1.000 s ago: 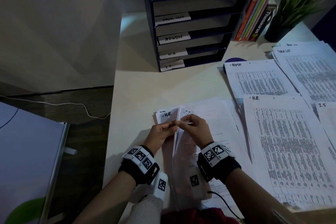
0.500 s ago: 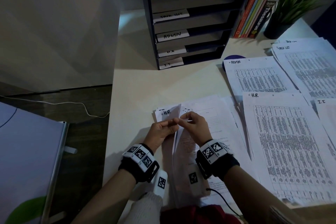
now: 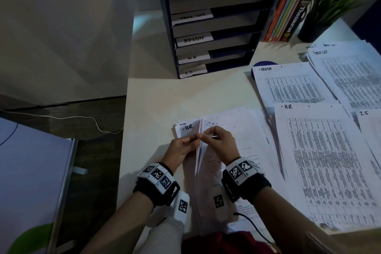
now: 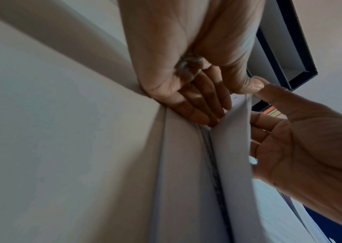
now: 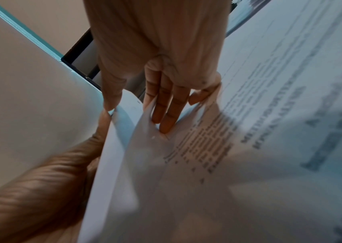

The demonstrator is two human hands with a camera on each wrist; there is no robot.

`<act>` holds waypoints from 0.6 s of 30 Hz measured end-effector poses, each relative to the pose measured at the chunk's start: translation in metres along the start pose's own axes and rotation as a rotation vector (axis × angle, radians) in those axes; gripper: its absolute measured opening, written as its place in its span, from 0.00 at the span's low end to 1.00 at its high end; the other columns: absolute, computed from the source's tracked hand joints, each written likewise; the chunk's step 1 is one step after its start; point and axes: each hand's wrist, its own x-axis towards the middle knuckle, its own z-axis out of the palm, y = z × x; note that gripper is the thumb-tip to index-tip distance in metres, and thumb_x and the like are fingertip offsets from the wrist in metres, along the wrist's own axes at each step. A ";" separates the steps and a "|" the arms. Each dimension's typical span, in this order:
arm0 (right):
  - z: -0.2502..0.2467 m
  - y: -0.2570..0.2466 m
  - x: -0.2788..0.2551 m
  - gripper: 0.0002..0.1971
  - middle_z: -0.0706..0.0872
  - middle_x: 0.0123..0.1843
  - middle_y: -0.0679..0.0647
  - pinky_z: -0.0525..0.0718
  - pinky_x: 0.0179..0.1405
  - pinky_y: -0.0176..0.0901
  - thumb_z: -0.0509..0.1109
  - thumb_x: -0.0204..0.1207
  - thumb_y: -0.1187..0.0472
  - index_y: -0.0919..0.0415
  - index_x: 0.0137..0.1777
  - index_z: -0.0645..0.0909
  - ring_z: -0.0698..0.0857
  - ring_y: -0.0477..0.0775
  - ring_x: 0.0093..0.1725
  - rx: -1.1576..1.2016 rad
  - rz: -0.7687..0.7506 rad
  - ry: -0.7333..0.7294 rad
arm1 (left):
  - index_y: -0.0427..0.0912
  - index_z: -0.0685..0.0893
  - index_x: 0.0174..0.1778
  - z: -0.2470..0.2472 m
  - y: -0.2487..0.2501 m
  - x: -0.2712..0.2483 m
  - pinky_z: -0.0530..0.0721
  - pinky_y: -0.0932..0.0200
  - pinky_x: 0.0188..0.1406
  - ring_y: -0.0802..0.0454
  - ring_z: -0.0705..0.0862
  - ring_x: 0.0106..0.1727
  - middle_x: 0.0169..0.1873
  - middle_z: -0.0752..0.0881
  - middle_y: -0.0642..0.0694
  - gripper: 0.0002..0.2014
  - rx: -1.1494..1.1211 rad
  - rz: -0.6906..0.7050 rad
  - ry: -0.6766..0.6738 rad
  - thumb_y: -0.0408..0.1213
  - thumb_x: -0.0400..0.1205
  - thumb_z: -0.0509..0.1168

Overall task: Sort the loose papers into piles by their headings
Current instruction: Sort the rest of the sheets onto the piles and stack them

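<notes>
Both of my hands meet over the loose papers at the near edge of the desk. My left hand pinches the top edge of one raised sheet between thumb and fingers, and its other fingers lie flat on the paper under it, which carries the heading H.R. My right hand pinches the same raised sheet from the other side (in the right wrist view its fingers press into the paper behind the fold). I cannot read the heading of the lifted sheet. To the right I see four sorted piles: the ADMIN pile, the task list pile, the H.R. pile and the I.T. pile, lying close and partly overlapping. Behind the loose papers stands a dark tray rack with labelled shelves, then some books and a potted plant.
</notes>
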 end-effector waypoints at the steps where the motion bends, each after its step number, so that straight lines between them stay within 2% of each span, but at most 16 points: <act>1: 0.000 0.000 0.000 0.10 0.84 0.36 0.46 0.76 0.39 0.33 0.77 0.69 0.55 0.60 0.40 0.83 0.82 0.43 0.38 -0.003 0.000 -0.003 | 0.34 0.81 0.63 0.000 0.000 0.000 0.81 0.69 0.55 0.58 0.86 0.52 0.53 0.87 0.44 0.16 -0.001 -0.006 0.001 0.29 0.79 0.64; 3: 0.000 0.000 0.001 0.06 0.83 0.35 0.46 0.75 0.38 0.34 0.75 0.71 0.61 0.57 0.36 0.80 0.80 0.43 0.36 -0.019 0.005 0.000 | 0.33 0.82 0.61 0.001 0.000 -0.001 0.83 0.69 0.49 0.58 0.87 0.46 0.46 0.89 0.48 0.14 -0.012 -0.021 0.003 0.28 0.80 0.63; 5: 0.000 -0.001 0.000 0.10 0.80 0.31 0.48 0.72 0.34 0.37 0.71 0.71 0.67 0.57 0.31 0.76 0.77 0.46 0.33 -0.070 0.007 0.016 | 0.32 0.84 0.58 0.002 0.000 0.000 0.84 0.66 0.39 0.56 0.87 0.37 0.38 0.90 0.47 0.12 -0.014 -0.052 0.044 0.26 0.80 0.62; 6: -0.001 -0.001 -0.001 0.13 0.77 0.28 0.49 0.70 0.31 0.37 0.69 0.71 0.68 0.58 0.28 0.72 0.75 0.47 0.31 -0.081 0.013 0.030 | 0.32 0.84 0.56 0.002 -0.001 0.001 0.83 0.63 0.37 0.53 0.86 0.35 0.38 0.89 0.44 0.11 -0.003 -0.063 0.082 0.25 0.80 0.62; 8: -0.004 -0.001 -0.004 0.14 0.71 0.24 0.51 0.65 0.29 0.40 0.67 0.70 0.63 0.59 0.25 0.68 0.69 0.48 0.28 -0.010 0.044 0.080 | 0.34 0.85 0.50 0.001 -0.003 0.002 0.80 0.56 0.39 0.46 0.82 0.38 0.40 0.86 0.37 0.10 0.021 -0.053 0.166 0.25 0.75 0.64; 10: -0.006 -0.001 -0.007 0.10 0.69 0.24 0.54 0.63 0.31 0.40 0.62 0.62 0.57 0.60 0.25 0.68 0.67 0.50 0.28 0.102 0.104 0.166 | 0.37 0.84 0.45 -0.001 -0.004 0.003 0.78 0.47 0.44 0.41 0.80 0.42 0.42 0.84 0.35 0.09 0.024 -0.030 0.235 0.25 0.72 0.62; 11: -0.006 0.000 -0.007 0.10 0.69 0.25 0.55 0.64 0.32 0.41 0.61 0.60 0.56 0.60 0.25 0.68 0.67 0.50 0.29 0.143 0.132 0.205 | 0.37 0.84 0.46 -0.002 -0.003 0.003 0.79 0.44 0.47 0.40 0.81 0.44 0.44 0.85 0.34 0.11 0.027 -0.025 0.251 0.22 0.74 0.61; 13: -0.006 0.000 -0.005 0.12 0.72 0.26 0.57 0.67 0.36 0.45 0.63 0.63 0.57 0.61 0.24 0.69 0.71 0.51 0.32 0.174 0.154 0.237 | 0.39 0.83 0.52 -0.001 0.000 0.002 0.81 0.42 0.52 0.40 0.83 0.48 0.46 0.86 0.35 0.17 0.057 -0.007 0.236 0.16 0.76 0.58; 16: -0.006 -0.011 -0.002 0.20 0.73 0.27 0.57 0.68 0.36 0.44 0.66 0.71 0.55 0.71 0.26 0.72 0.72 0.52 0.32 0.107 0.103 0.179 | 0.39 0.83 0.58 0.005 0.006 -0.004 0.83 0.52 0.51 0.45 0.84 0.49 0.49 0.86 0.42 0.17 0.203 0.069 0.113 0.19 0.78 0.61; 17: -0.006 -0.016 -0.001 0.24 0.71 0.26 0.56 0.67 0.34 0.43 0.67 0.75 0.53 0.70 0.25 0.71 0.70 0.52 0.31 0.074 0.078 0.152 | 0.39 0.83 0.60 0.008 0.008 -0.006 0.82 0.61 0.52 0.49 0.84 0.50 0.51 0.86 0.45 0.16 0.245 0.087 0.062 0.22 0.79 0.62; 18: -0.005 -0.022 -0.001 0.25 0.70 0.25 0.52 0.65 0.32 0.43 0.67 0.77 0.50 0.66 0.24 0.68 0.69 0.50 0.29 0.040 0.063 0.131 | 0.39 0.83 0.60 0.010 0.009 -0.007 0.81 0.68 0.52 0.54 0.84 0.51 0.52 0.85 0.48 0.14 0.258 0.092 0.013 0.25 0.80 0.63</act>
